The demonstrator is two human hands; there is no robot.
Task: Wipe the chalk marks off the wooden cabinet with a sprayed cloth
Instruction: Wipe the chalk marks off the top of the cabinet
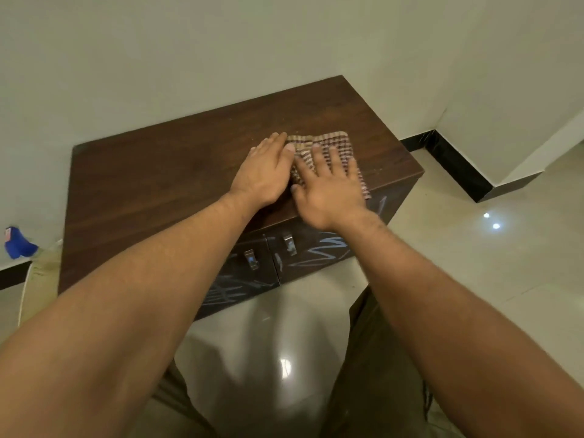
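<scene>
1. On my feed, the cloth (335, 141), brown and checked, lies flat on top of the wooden cabinet (158, 184). It sits toward the right front of the top, and its near right corner reaches the front edge.
2. The right hand (328, 189) lies palm down on the cloth with its fingers (332, 158) straight and spread. They press on the fabric without curling round it. Cloth shows beyond the fingertips and to their right.
3. The left hand (265, 173) lies flat just beside the right one, fingers straight and held together. Its thumb rests on the cloth's left edge. I cannot tell how much cloth is under the palm.
4. Neither hand grips anything; both are flat and pressing down.
5. The chalk marks (322, 251) are pale zigzag scribbles on the cabinet's front, below the hands. I can read no letters in them.
6. A blue object (17, 245) shows at the left edge, beside the cabinet. It carries a small red-and-white label, too blurred for me to read.
7. Count: two hands, one cloth and one cabinet. The cabinet has two doors and two metal handles (252, 260), one on each door. There are scribbles on both doors.
</scene>
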